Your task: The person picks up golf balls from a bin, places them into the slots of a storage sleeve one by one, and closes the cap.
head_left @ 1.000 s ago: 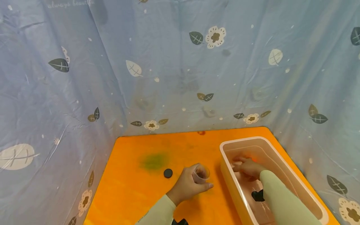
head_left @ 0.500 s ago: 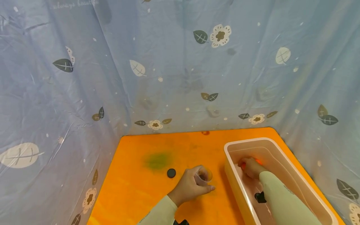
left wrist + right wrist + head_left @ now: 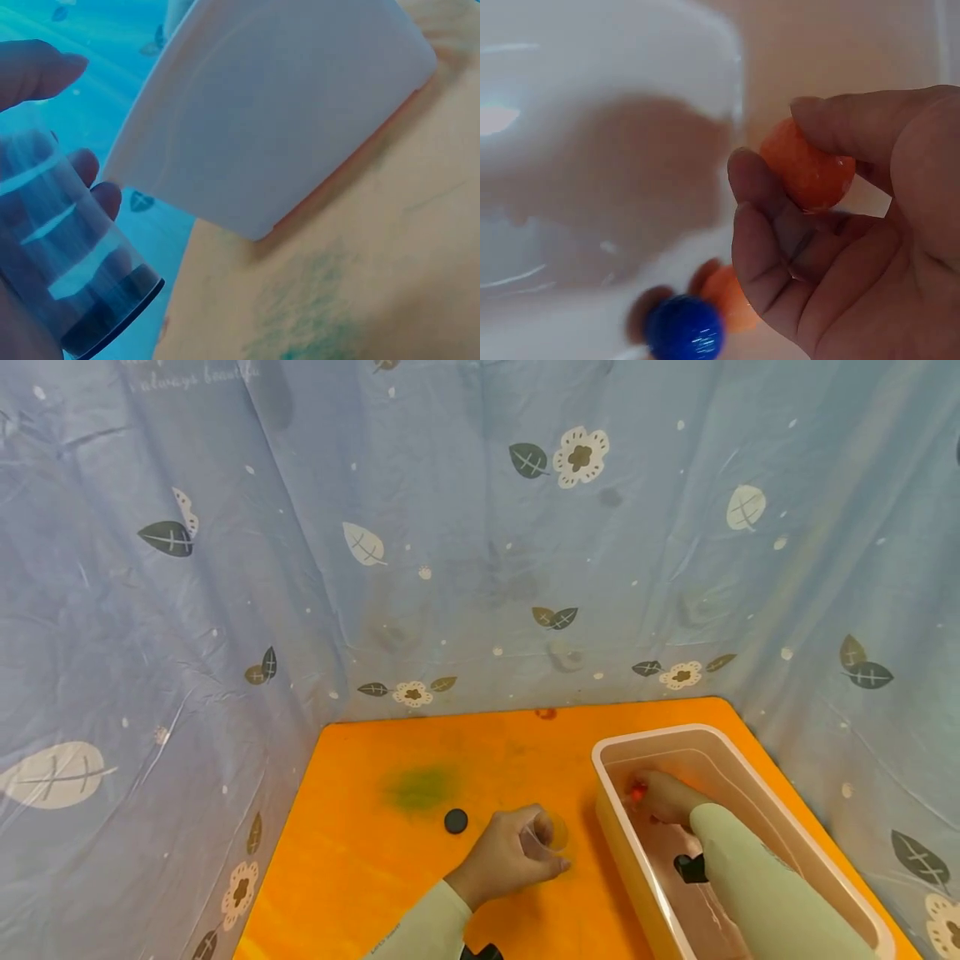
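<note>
My left hand [image 3: 504, 853] holds a clear plastic cup [image 3: 82, 240] above the table, left of the bin. In the left wrist view the cup tilts, and a dark band runs round one end. My right hand [image 3: 670, 797] is down inside the pale plastic bin [image 3: 626, 835], near its left wall. Between thumb and fingers it pinches an orange ball [image 3: 810, 165], which shows as a red spot in the head view. Below that hand in the right wrist view lie a blue ball [image 3: 684, 328] and a second orange ball [image 3: 733, 296], partly hidden by the fingers.
A small black disc [image 3: 455, 821] lies on the orange table [image 3: 360, 877], left of my left hand. The bin takes up the table's right side. A blue curtain [image 3: 450, 527] printed with leaves and flowers hangs behind and at both sides.
My right hand reached among the balls in the bin, closed its fingers on an orange one and shifted slightly left with it. The left hand keeps its hold on the cup, nearly still.
</note>
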A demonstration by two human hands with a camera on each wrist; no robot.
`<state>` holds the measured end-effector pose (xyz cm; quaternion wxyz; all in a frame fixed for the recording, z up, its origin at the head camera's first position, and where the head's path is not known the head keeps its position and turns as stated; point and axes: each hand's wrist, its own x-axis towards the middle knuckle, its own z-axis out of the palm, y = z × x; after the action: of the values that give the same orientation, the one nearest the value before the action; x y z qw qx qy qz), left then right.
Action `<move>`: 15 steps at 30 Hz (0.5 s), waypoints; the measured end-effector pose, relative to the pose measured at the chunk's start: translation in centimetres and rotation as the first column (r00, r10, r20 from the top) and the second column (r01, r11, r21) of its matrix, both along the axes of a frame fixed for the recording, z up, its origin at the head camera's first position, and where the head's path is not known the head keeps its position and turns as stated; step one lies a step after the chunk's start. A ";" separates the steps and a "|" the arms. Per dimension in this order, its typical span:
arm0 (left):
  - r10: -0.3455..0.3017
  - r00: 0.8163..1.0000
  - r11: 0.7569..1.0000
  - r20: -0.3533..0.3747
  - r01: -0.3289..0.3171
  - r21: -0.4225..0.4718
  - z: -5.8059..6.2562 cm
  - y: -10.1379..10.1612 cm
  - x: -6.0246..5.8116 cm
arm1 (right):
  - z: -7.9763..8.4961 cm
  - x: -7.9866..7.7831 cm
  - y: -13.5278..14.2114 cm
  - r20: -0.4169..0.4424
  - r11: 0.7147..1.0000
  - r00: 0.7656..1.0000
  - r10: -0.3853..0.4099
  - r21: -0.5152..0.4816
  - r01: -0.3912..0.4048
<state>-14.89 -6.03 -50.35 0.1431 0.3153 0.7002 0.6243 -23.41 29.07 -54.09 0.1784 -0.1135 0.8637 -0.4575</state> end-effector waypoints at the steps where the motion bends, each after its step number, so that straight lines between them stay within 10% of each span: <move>1: -0.007 1.000 1.000 -0.003 0.007 0.003 -0.1 0.0 0.0 | 0.4 0.1 -0.2 0.012 1.000 1.000 -0.007 -0.012 0.007; 15: 0.021 1.000 0.998 -0.004 -0.021 -0.055 -0.2 -0.2 0.0 | 9.8 4.8 -4.6 -0.092 0.985 0.989 -0.117 -0.136 0.104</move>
<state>-14.86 -6.28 -50.58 0.1442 0.3048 0.7207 0.6057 -18.61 24.45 -44.32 0.1015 -0.0996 0.8447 -0.5160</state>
